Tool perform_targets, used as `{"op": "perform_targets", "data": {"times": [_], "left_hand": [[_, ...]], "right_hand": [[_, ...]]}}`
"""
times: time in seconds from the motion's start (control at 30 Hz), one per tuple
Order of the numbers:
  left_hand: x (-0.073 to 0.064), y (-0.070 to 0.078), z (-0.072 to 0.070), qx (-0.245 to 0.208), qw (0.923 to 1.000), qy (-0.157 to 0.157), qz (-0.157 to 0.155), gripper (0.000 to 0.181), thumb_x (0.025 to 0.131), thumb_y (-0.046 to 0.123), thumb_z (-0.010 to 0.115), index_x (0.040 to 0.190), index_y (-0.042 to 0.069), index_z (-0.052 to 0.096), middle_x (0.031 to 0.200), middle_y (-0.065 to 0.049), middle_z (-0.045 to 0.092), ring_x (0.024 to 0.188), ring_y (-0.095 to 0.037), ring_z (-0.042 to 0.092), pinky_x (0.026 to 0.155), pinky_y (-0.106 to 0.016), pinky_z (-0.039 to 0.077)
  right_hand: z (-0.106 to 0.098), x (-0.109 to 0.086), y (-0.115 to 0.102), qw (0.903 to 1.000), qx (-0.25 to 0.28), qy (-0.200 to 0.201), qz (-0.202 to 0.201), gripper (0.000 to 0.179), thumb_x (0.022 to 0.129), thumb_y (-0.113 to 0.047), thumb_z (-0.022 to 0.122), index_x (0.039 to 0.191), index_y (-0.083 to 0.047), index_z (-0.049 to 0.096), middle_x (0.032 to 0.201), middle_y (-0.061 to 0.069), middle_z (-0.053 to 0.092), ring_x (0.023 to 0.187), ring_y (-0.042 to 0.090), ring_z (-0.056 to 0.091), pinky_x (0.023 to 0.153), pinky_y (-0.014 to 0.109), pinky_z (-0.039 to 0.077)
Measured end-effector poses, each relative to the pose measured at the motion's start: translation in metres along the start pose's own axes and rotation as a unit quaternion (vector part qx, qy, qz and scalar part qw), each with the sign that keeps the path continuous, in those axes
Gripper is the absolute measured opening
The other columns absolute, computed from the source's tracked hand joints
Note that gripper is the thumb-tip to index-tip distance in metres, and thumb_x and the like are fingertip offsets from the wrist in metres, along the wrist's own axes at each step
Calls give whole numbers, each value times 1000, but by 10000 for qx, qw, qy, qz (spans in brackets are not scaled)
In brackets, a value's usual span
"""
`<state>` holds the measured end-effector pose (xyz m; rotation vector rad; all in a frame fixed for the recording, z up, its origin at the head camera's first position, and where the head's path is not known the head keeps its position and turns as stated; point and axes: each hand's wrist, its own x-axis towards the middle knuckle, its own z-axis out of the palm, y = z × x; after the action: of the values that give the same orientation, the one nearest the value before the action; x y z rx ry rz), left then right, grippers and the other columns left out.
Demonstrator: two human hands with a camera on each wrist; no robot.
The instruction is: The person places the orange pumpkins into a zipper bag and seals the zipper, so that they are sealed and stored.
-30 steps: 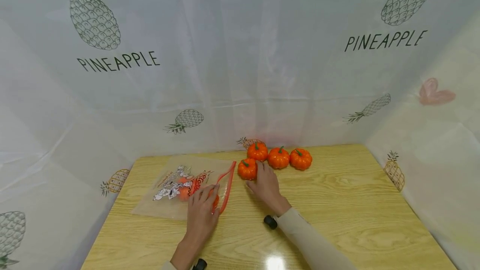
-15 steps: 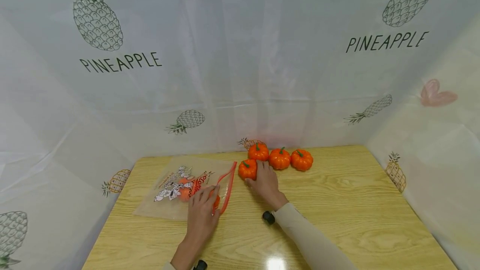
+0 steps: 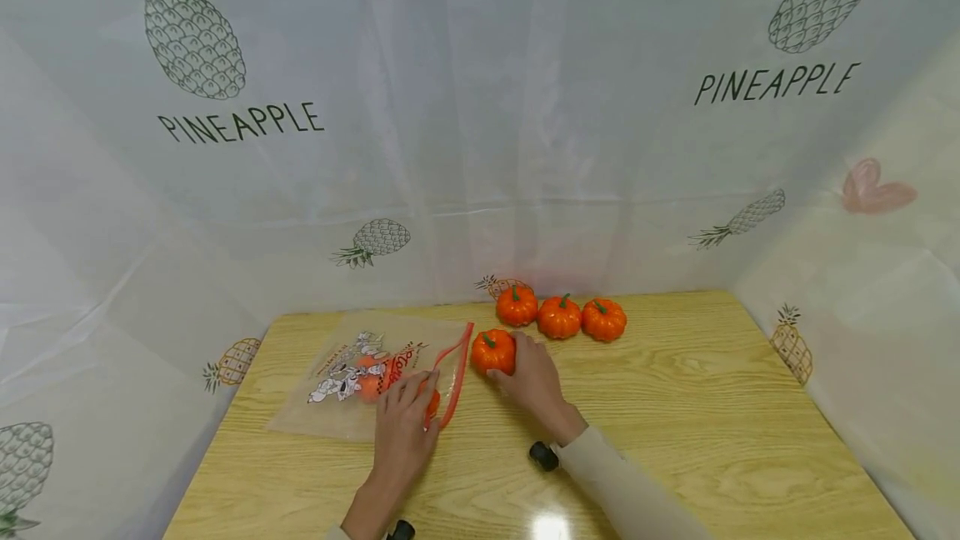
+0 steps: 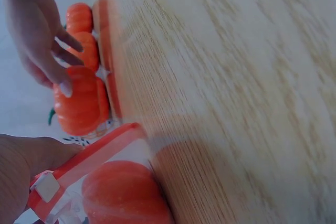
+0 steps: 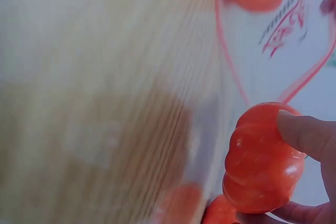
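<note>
My right hand [image 3: 531, 373] grips a small orange pumpkin [image 3: 492, 352] with a green stem, thumb on the near side and fingers behind. In the right wrist view the thumb presses on that pumpkin [image 5: 262, 158], close to the bag's red edge. My left hand [image 3: 405, 423] holds up the upper edge of a clear zip bag [image 3: 322, 415] with red trim and printed cartoon figures. The left wrist view shows the bag's mouth parted, its red strip [image 4: 100, 153] raised near the thumb, and a pumpkin [image 4: 123, 195] just inside. Another pumpkin [image 3: 368, 388] shows through the bag's film.
Three more orange pumpkins stand along the back edge of the wooden table [image 3: 675, 423]: a left one [image 3: 517, 307], a middle one [image 3: 558, 317] and a right one [image 3: 603, 320]. Behind them hangs a pale curtain [image 3: 480, 148] with pineapple prints.
My right hand has drawn the gripped pumpkin slightly toward me and left, away from the back row. The left hand and the bag have stayed in place.
</note>
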<state>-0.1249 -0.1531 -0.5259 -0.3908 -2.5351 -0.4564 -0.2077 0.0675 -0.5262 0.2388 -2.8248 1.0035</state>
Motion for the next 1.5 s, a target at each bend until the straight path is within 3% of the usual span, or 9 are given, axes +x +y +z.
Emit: {"op": "perform_targets", "data": {"times": [0.27, 0.53, 0.8, 1.33, 1.5], "left_hand": [[0, -1, -1, 1, 10000, 21, 8, 77, 64, 1, 98, 136, 5, 71, 128, -9, 68, 120, -35, 57, 95, -53, 45], [0, 1, -2, 23, 10000, 66, 2, 76, 63, 4, 100, 133, 4, 72, 127, -8, 68, 119, -34, 58, 94, -50, 45], [0, 1, -3, -47, 9998, 144, 101, 71, 62, 3, 100, 128, 1, 75, 127, -10, 68, 117, -36, 58, 97, -54, 46], [1, 3, -5, 73, 9999, 10, 150, 72, 69, 12, 99, 135, 3, 72, 130, -11, 68, 117, -36, 57, 100, -55, 46], [1, 4, -5, 78, 9999, -51, 110, 73, 68, 11, 100, 135, 2, 72, 130, -11, 68, 117, -36, 57, 100, -55, 45]], "right_hand": [[4, -29, -16, 9966, 186, -331, -733, 72, 86, -28, 90, 140, 6, 55, 131, 22, 66, 117, 39, 63, 99, 55, 55], [17, -40, -29, 9931, 89, -573, -1014, 69, 87, -27, 90, 139, 3, 56, 129, 18, 67, 115, 34, 63, 97, 53, 55], [26, -38, -41, 9911, -7, -718, -1125, 68, 89, -28, 87, 141, 2, 56, 132, 17, 66, 116, 34, 63, 98, 50, 55], [41, -27, -51, 9819, -386, -1014, -1550, 68, 89, -28, 87, 143, -1, 56, 133, 14, 65, 110, 29, 62, 95, 42, 55], [35, -29, -50, 9845, -283, -1042, -1381, 71, 89, -29, 86, 145, 1, 55, 138, 17, 63, 116, 33, 62, 99, 47, 54]]}}
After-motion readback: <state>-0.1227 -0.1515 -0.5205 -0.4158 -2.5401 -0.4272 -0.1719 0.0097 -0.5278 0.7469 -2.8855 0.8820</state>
